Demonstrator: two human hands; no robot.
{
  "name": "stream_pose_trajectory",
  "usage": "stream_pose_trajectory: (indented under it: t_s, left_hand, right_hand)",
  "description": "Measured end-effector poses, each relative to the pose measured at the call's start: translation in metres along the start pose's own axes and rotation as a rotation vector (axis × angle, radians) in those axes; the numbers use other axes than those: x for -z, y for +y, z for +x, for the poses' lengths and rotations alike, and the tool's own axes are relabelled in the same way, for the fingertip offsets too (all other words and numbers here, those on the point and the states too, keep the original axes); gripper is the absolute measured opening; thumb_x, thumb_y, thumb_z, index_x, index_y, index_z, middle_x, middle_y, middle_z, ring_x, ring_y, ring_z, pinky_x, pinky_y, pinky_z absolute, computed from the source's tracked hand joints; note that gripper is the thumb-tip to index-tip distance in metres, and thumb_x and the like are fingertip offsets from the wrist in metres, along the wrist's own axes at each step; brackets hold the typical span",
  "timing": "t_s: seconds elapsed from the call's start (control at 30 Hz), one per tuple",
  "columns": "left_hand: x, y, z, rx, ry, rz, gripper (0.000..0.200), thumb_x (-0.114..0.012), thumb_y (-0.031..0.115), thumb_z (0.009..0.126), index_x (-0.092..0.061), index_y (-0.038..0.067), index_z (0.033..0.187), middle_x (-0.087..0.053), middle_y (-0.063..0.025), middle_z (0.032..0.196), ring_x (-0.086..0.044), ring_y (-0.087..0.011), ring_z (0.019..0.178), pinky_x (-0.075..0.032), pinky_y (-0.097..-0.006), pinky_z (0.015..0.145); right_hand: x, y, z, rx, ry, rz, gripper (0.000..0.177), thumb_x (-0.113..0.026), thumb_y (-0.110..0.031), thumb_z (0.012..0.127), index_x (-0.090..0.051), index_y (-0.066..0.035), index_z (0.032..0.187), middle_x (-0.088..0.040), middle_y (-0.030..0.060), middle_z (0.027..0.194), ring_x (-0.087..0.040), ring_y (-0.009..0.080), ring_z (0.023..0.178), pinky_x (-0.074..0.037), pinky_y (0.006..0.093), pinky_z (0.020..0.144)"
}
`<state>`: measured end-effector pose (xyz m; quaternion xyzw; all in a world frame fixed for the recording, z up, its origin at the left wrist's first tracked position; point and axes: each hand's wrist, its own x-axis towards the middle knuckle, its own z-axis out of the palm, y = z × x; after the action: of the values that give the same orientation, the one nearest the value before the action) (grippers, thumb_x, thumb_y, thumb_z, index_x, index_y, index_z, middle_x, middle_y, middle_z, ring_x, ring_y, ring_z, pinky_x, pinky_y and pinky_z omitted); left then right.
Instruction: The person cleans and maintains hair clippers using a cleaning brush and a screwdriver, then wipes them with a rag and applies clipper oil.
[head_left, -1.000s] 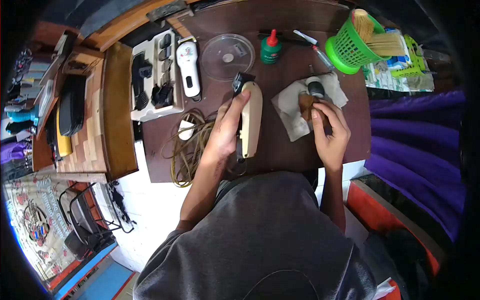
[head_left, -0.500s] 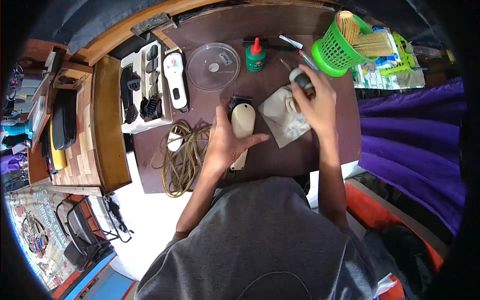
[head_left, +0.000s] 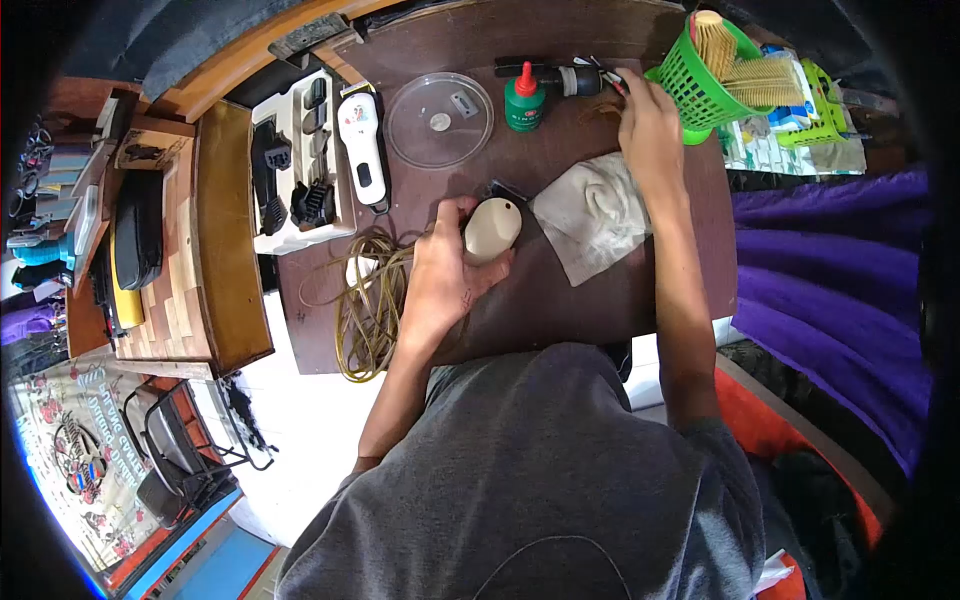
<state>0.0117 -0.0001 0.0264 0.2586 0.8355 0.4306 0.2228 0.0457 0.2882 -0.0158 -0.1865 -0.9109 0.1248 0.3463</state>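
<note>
My left hand (head_left: 437, 270) is wrapped around a cream hair clipper (head_left: 492, 232), whose dark blade end points away from me. The clipper is tilted, so its body looks short. My right hand (head_left: 652, 135) reaches to the back right of the table, fingers curled in by a slim red-and-white tool (head_left: 613, 84); the hand hides what lies beneath it. Left of those fingertips lies a dark handle with a grey band (head_left: 570, 80). A crumpled pale cloth (head_left: 595, 215) is spread between my hands.
A green oil bottle (head_left: 524, 100) with a red cap stands beside a clear round lid (head_left: 400, 140) holding small parts. A white clipper (head_left: 362, 150), an accessory tray (head_left: 335, 215) and a coiled cord (head_left: 370, 320) are on the left. A green basket (head_left: 700, 75) of brushes stands back right.
My right hand has moved away to the back right and no longer holds the grey-and-black screwdriver. My left hand has closed around the cream clipper and tilted it up. The view has shifted slightly.
</note>
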Motion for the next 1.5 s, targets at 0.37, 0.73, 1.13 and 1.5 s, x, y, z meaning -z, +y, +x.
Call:
stream_pose_trajectory:
  t_s: [0.37, 0.73, 1.13, 1.5]
  left_hand:
    - [-0.002, -0.012, -0.014, -0.121, 0.022, 0.241, 0.072, -0.085, 0.016, 0.067, -0.053, 0.004, 0.130, -0.055, -0.0223, 0.122, -0.052, -0.0407, 0.115, -0.046, -0.0459, 0.098]
    - [0.003, -0.016, -0.038, -0.269, 0.030, 0.333, 0.062, -0.079, 0.022, 0.075, -0.058, 0.008, 0.131, -0.059, -0.0168, 0.122, -0.055, -0.0377, 0.111, -0.044, -0.0442, 0.098]
    - [-0.014, -0.025, -0.035, -0.282, 0.161, 0.329, 0.053, -0.076, 0.044, 0.076, -0.066, 0.015, 0.120, -0.065, -0.0041, 0.116, -0.063, -0.0274, 0.104, -0.046, -0.0384, 0.091]
    - [-0.013, -0.030, -0.034, -0.302, 0.153, 0.273, 0.054, -0.078, 0.041, 0.074, -0.067, 0.015, 0.120, -0.065, -0.0041, 0.116, -0.063, -0.0275, 0.103, -0.048, -0.0399, 0.091]
  right_hand:
    - [0.022, -0.003, -0.022, -0.046, 0.022, 0.004, 0.023, -0.064, -0.005, 0.088, -0.065, -0.001, 0.111, -0.066, 0.0216, 0.093, -0.066, 0.0393, 0.084, -0.053, 0.0433, 0.073]
    - [0.099, -0.093, -0.085, -0.289, -0.006, 0.490, 0.008, -0.072, -0.005, 0.087, -0.067, 0.001, 0.084, -0.057, -0.0004, 0.064, -0.044, 0.0050, 0.056, -0.035, 0.0228, 0.049]
    - [0.101, -0.116, -0.064, 0.027, -0.126, 0.299, 0.009, -0.076, -0.003, 0.081, -0.068, 0.001, 0.083, -0.061, 0.0079, 0.065, -0.053, 0.0133, 0.053, -0.042, 0.0275, 0.050]
    - [0.107, -0.131, -0.046, 0.217, -0.218, 0.222, 0.011, -0.076, -0.004, 0.080, -0.067, -0.001, 0.084, -0.065, 0.0102, 0.068, -0.060, 0.0198, 0.054, -0.045, 0.0300, 0.051]
